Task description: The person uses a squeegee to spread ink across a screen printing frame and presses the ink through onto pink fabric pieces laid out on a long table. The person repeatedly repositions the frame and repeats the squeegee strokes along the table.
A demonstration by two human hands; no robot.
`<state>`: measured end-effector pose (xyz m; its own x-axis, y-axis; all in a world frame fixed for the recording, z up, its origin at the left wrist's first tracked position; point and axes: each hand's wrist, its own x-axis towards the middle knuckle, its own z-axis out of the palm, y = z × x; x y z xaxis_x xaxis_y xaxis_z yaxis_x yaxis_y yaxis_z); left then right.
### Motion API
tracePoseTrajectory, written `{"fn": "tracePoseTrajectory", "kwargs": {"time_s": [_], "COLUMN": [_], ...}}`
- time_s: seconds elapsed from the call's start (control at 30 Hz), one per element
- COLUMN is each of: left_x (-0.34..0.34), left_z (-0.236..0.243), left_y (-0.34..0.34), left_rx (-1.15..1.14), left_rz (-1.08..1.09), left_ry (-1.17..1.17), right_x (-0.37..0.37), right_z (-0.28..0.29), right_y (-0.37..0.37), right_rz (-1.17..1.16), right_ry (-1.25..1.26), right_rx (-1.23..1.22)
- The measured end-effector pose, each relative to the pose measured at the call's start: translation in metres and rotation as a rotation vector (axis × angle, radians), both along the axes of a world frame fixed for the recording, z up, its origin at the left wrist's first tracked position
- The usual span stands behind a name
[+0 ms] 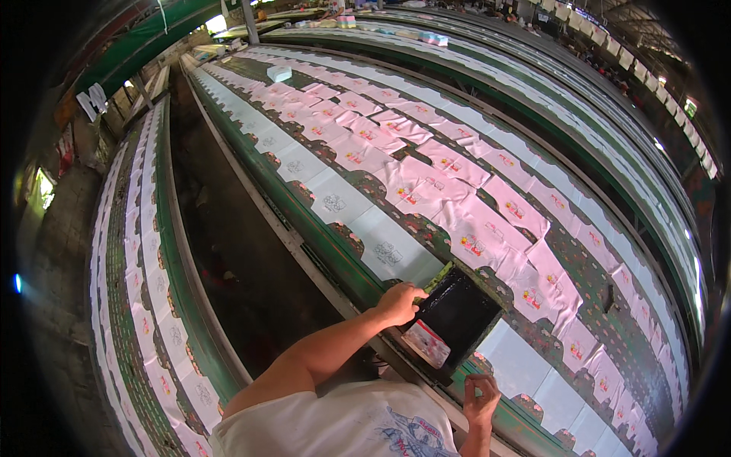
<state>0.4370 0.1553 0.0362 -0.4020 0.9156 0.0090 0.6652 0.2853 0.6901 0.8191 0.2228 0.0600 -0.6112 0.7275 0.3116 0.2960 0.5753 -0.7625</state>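
Observation:
A dark screen-printing frame [466,308] with a worn greenish rim lies tilted across the near edge of the long table. My left hand [400,304] is closed on the frame's left edge, fingers bent over the rim. Inside the frame, at its near end, rests a flat whitish piece with a red edge [426,343]; its kind is unclear. Just right of the frame's near corner, my right hand [481,400] is held with curled fingers, apart from the frame, and nothing shows in it. Pale blue fabric pieces [396,247] printed with dark outline drawings run in a row beyond the frame.
Pink fabric pieces [434,186] with colored prints overlap along the table's middle. A light blue block [279,74] sits farther up. On the left, a dark aisle [236,221] separates this table from another fabric-covered table [156,305]. More long tables stretch away on the right.

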Motion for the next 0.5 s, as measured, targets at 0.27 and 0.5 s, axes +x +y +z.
{"fn": "tracePoseTrajectory", "kwargs": {"time_s": [0.27, 0.5], "left_x": [0.005, 0.003], "left_z": [-0.041, -0.040], "left_y": [-0.001, -0.007], "left_rx": [0.392, 0.366], "left_rz": [-0.073, -0.065], "left_ry": [0.081, -0.034], "right_x": [-0.053, -0.058], "right_z": [-0.005, -0.008], "right_y": [-0.023, -0.048], "right_rz": [-0.356, -0.377], "right_ry": [-0.117, -0.102], "right_rx": [-0.073, -0.338]}}
